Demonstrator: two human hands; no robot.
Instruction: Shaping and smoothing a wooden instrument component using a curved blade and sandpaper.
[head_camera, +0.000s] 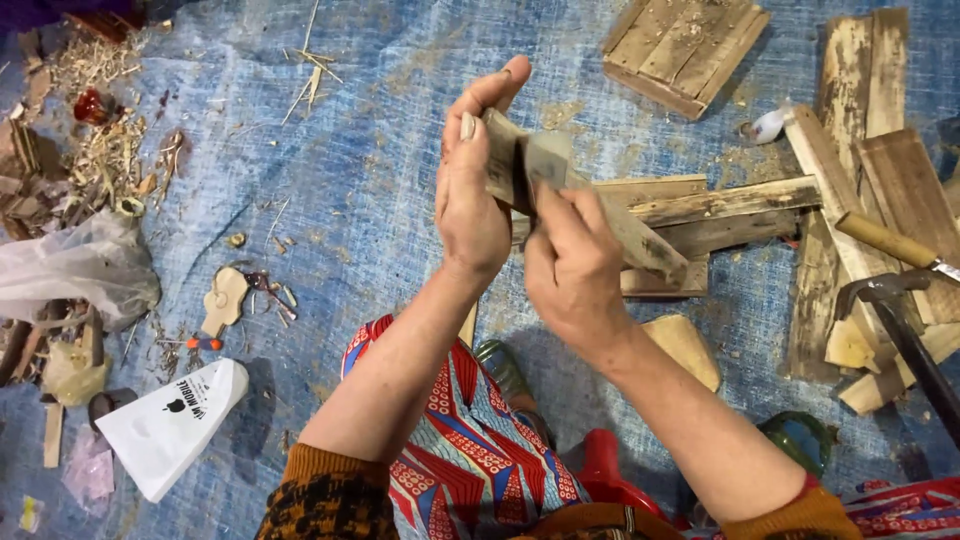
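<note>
Left hand (470, 205) is clamped around a small wooden block (503, 155) held up over the blue tarp (380, 150), probably to steady it, while the right hand (572, 265) pinches folded sandpaper (548, 157) flat against its face.

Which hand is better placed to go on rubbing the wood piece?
Probably the right hand: it presses a grey sanding pad against the wood piece, while the left hand grips that piece upright.

Above a blue tarp (380, 180), the left hand (468, 205) grips a small wooden block (503, 150) while the right hand (572, 270) presses sandpaper (548, 158) against it.
</note>
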